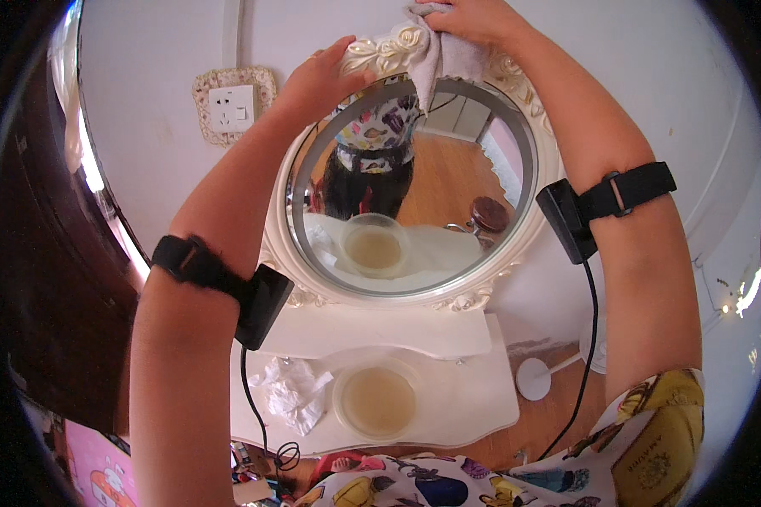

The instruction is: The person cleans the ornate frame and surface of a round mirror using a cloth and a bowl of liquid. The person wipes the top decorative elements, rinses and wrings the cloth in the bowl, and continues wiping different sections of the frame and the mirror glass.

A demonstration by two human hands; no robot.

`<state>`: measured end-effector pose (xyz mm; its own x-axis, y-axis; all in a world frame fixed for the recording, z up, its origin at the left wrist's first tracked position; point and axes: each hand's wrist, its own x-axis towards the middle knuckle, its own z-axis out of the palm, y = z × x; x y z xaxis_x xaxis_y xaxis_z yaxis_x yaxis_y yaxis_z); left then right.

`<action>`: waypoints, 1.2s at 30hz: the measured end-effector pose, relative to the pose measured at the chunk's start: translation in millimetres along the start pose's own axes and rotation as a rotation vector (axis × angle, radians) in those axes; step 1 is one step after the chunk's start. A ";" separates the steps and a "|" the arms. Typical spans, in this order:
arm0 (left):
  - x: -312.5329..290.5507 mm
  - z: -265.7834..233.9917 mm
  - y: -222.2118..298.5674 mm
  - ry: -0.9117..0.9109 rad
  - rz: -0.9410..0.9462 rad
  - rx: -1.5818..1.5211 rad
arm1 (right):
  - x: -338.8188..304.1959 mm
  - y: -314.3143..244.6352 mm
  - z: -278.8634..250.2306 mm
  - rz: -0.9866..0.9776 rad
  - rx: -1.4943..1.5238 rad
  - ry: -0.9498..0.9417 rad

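Note:
An oval mirror (448, 186) in a cream carved frame (372, 297) stands upright in front of me. My left hand (320, 83) grips the frame at its upper left, thumb over the front edge. At the top, my right hand (475, 21) presses a grey cloth (452, 57) against the carved flowers. One corner of the cloth hangs down over the glass. Some of the right fingers are cut off by the upper edge of the picture. The glass reflects a patterned shirt, dark trousers and a bowl.
Below the mirror, a white dressing table (473, 410) bears a bowl (339, 399) of cloudy water and crumpled white tissue (292, 395). A wall socket (231, 110) is at upper left. Dark furniture (51, 279) stands left; a round white base (533, 378) is at right. Cables hang from both forearm straps.

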<state>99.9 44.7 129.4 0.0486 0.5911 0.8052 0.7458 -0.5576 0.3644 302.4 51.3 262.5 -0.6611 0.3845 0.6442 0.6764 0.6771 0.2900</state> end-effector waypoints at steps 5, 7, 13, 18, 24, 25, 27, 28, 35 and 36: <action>-3.2 -7.2 2.4 -0.013 -0.009 0.003 | -5.8 -19.4 -24.5 -0.061 0.006 -0.298; -5.1 -3.8 5.0 0.021 -0.003 0.035 | -8.9 -8.1 -16.0 -0.045 0.061 -0.192; -6.2 -2.1 7.7 -0.004 -0.090 -0.032 | -22.1 0.5 7.6 0.095 0.346 0.137; -5.6 -3.0 5.7 0.022 -0.069 -0.055 | -37.2 1.1 -9.7 0.107 0.350 0.312; 8.3 -11.3 25.7 -0.080 -0.132 0.098 | -66.3 9.3 -42.4 0.294 0.423 0.341; 14.7 -8.9 30.5 0.006 -0.041 0.163 | -67.1 7.5 -43.6 0.318 0.395 0.284; 23.3 -2.0 45.0 0.093 0.054 0.222 | -68.8 10.8 -38.2 0.218 0.354 0.299; 26.6 0.8 51.6 0.058 0.062 0.187 | -69.1 12.2 -34.2 0.118 0.318 0.311; 34.2 10.2 59.9 0.070 0.013 0.281 | -32.5 -10.1 -2.2 0.020 -0.064 0.267; 34.6 11.4 59.6 0.070 0.017 0.278 | -29.2 -10.6 1.9 0.007 -0.076 0.248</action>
<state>153.7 38.5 173.7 0.0235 0.5361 0.8438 0.8995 -0.3797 0.2162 313.9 34.0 239.3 -0.5625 0.2172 0.7978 0.7095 0.6222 0.3308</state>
